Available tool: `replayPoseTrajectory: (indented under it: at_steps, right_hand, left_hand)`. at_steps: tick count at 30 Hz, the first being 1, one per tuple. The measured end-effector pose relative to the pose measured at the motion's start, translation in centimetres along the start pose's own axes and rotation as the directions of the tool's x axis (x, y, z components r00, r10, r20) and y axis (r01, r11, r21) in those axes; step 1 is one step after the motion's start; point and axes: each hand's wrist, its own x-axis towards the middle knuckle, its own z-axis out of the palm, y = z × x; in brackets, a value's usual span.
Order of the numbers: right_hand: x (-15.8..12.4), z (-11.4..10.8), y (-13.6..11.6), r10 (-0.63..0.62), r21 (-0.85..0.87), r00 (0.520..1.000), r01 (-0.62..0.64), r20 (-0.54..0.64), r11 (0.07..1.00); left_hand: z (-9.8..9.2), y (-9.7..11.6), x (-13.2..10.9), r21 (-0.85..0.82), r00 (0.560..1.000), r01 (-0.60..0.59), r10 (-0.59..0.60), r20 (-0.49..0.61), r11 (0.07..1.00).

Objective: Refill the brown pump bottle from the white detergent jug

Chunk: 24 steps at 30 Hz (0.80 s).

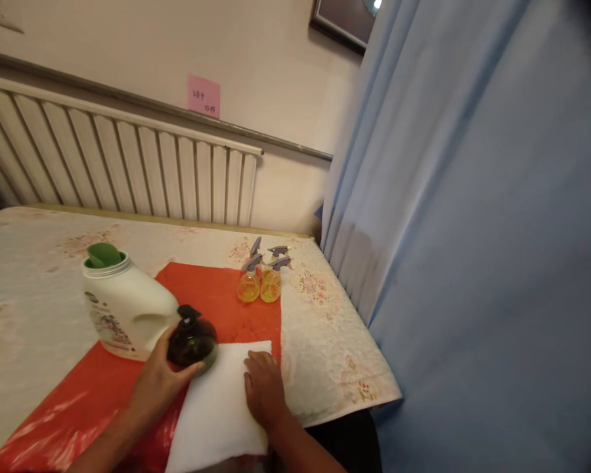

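Observation:
My left hand point(160, 374) is closed around a dark, round pump bottle point(193, 345) with a black pump head. The bottle is over the left edge of a folded white cloth point(221, 407). My right hand point(264, 389) rests on the right side of that cloth, its fingers slightly bent and lying on it. Under the cloth spreads a red plastic sheet point(201, 289). Just left of the pump bottle stands a large whitish jug point(128, 305) with a green cap piece point(103, 255) in its mouth.
Several small spray bottles point(270, 286) with yellow liquid and grey triggers stand at the sheet's far right. The table has a floral cloth point(335, 341). A blue curtain point(453, 263) hangs along the right side, and a white radiator point(142, 171) lines the wall behind.

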Motion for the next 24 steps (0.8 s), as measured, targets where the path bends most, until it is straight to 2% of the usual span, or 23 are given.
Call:
replayPoseTrajectory:
  at_steps: [2, 5, 10, 14, 18, 24]
  right_hand:
    - [0.0, 0.0, 0.0, 0.009, 0.025, 1.000, -0.009, 0.000, 1.000]
    - [0.0, 0.0, 0.1, 0.013, 0.062, 1.000, -0.012, -0.010, 0.998]
    - [-0.2, 0.5, 0.3, 0.032, 0.085, 0.999, -0.029, -0.032, 0.996]
    - [-0.2, 0.8, 0.4, 0.012, 0.082, 0.998, -0.007, -0.056, 0.997]
    - [0.0, 0.5, 0.3, -0.010, 0.092, 0.997, 0.017, -0.079, 0.996]
    - [0.1, 0.5, 0.3, -0.032, 0.074, 0.996, 0.038, -0.079, 0.997]
  left_hand:
    - [2.1, 1.3, 1.1, -0.068, 0.996, 0.009, -0.003, 0.086, 0.998]
    - [5.9, 2.8, 2.9, -0.121, 0.994, 0.017, -0.004, 0.112, 0.993]
    - [12.2, 3.6, 5.9, -0.206, 0.986, -0.004, 0.039, 0.163, 0.979]
    - [16.2, 4.1, 7.5, -0.203, 0.984, -0.001, 0.038, 0.175, 0.979]
    - [18.6, 4.5, 8.5, -0.175, 0.992, 0.014, 0.008, 0.124, 0.984]
    - [19.9, 3.8, 9.1, -0.152, 0.998, 0.010, 0.001, 0.070, 0.988]
